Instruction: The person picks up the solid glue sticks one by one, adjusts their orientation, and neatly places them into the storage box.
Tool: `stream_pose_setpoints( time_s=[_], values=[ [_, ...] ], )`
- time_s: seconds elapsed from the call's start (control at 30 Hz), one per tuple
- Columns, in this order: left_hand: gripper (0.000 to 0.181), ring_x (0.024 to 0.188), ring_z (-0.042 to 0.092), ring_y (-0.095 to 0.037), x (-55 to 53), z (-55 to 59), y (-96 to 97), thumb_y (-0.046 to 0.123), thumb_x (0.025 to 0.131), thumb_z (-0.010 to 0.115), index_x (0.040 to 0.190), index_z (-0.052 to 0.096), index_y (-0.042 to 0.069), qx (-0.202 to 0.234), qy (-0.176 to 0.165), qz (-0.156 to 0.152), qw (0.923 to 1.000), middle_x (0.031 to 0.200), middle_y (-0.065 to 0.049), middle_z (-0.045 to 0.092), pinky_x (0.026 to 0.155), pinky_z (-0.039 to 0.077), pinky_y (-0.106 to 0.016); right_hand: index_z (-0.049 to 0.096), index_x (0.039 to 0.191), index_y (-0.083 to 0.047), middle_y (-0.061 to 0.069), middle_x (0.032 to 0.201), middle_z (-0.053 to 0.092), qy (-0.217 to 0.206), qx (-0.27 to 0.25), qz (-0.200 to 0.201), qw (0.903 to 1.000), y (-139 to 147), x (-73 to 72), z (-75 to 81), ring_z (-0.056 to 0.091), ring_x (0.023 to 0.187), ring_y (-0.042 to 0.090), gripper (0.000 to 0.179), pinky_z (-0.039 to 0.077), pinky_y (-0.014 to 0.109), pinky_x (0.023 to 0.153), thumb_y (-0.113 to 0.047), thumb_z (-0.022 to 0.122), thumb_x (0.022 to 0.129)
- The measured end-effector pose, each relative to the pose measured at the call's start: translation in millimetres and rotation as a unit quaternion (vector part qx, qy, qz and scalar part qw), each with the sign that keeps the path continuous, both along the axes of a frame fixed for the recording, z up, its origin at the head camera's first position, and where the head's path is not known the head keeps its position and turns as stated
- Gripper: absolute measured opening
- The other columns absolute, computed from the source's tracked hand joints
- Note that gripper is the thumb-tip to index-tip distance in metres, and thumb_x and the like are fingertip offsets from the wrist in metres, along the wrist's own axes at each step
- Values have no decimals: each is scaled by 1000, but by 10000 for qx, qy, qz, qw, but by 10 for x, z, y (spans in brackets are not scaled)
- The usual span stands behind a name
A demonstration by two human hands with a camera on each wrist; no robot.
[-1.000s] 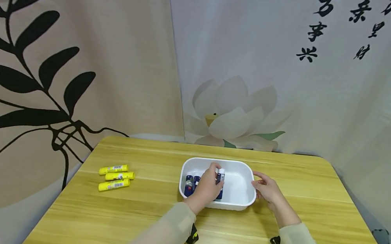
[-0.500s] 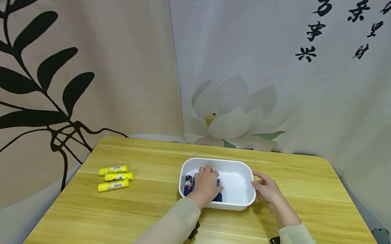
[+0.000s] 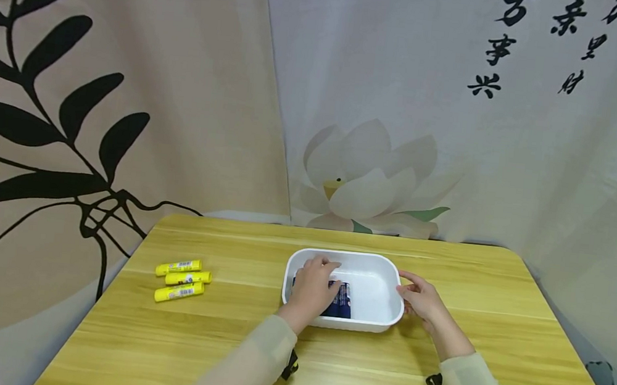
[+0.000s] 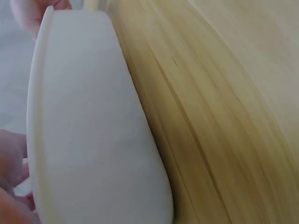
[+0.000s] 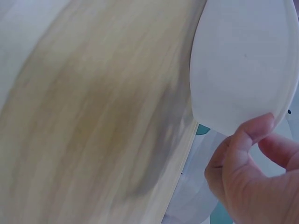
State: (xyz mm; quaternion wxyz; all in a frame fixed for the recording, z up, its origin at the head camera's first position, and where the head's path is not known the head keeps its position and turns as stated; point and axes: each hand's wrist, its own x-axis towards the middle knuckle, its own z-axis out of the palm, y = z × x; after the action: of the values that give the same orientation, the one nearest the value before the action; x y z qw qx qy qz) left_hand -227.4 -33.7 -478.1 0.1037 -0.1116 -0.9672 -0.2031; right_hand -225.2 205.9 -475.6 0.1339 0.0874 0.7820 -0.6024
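Observation:
A white plastic tray (image 3: 374, 285) stands on the wooden table. Two dark blue tubes (image 3: 344, 301) lie side by side inside it, partly covered by my left hand (image 3: 309, 287). That hand reaches over the left half of the tray, its thumb and forefinger spread apart. A sliver of dark blue shows at its left edge; what lies under the palm is hidden. In the left wrist view the tray wall (image 4: 93, 116) fills the left side, with the left fingers (image 4: 11, 163) behind the rim. My right hand (image 3: 422, 299) pinches the tray's right rim between thumb and fingers.
Three yellow glue sticks (image 3: 180, 292) lie in a group at the left of the wooden table (image 3: 225, 358). A printed curtain (image 3: 213, 84) hangs behind the table's far edge.
My left hand had a white-ended dark blue tube at its fingers, then moved left across the tray. Two tubes now lie together to its right. The right hand stays at the rim.

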Motion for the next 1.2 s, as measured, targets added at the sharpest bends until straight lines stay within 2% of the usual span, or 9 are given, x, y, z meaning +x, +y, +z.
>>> stream_pose_setpoints(
  time_s=[0.07,0.23,0.4,0.57,0.7,0.93,1.03,1.2],
  values=[
    [39,100,57,-21,18,35,-105,25,85,70,123,64,21,398,310,-52,9987,114,-2,60,80,48,-41,39,142,-4,12,100,51,-12,-2,-24,10000,0,3,2,54,69,14,47,48,25,58,-10,51,97],
    [42,102,58,-22,79,101,-445,18,88,67,128,59,19,1074,702,-121,9917,111,-3,59,85,49,-41,40,142,-6,14,104,50,-78,-2,-19,10000,-3,1,-5,54,71,16,47,48,27,59,-12,52,97],
    [44,108,55,-26,159,103,-907,19,88,66,131,56,19,1174,634,116,9910,116,-5,58,92,48,-44,40,142,-7,14,104,49,-101,13,-17,9999,-4,-7,-10,54,72,17,47,49,28,60,-12,52,97],
    [48,113,53,-30,263,37,-1430,21,90,64,136,51,18,863,473,251,9948,122,-8,56,91,49,-47,41,142,-8,11,102,48,-109,79,-29,9999,1,-9,-8,55,74,18,46,50,29,61,-12,51,97],
    [51,110,53,-33,340,-35,-1825,20,90,65,138,48,15,568,530,286,9966,121,-12,55,85,50,-48,40,142,-8,12,104,48,-106,63,-28,9999,7,-8,-11,55,75,19,46,50,30,62,-13,51,97],
    [55,95,56,-34,479,-166,-2406,18,85,71,135,51,10,-176,931,374,9948,113,-17,57,69,51,-45,40,142,-8,17,107,49,-96,24,12,10000,16,-5,-14,55,76,19,46,50,31,62,-13,50,98],
    [57,97,57,-35,522,-188,-2583,16,82,73,134,52,9,-593,997,336,9927,114,-19,57,71,51,-47,40,142,-8,15,105,49,-99,29,3,9999,17,-6,-13,54,74,19,46,50,31,62,-13,51,98],
    [51,104,56,-38,583,-189,-2781,17,84,71,132,54,7,-1179,676,285,9903,114,-21,59,84,49,-52,40,142,-8,16,105,49,-124,-7,-7,9999,13,-6,-6,54,74,18,46,50,30,62,-13,50,98]
  ],
)
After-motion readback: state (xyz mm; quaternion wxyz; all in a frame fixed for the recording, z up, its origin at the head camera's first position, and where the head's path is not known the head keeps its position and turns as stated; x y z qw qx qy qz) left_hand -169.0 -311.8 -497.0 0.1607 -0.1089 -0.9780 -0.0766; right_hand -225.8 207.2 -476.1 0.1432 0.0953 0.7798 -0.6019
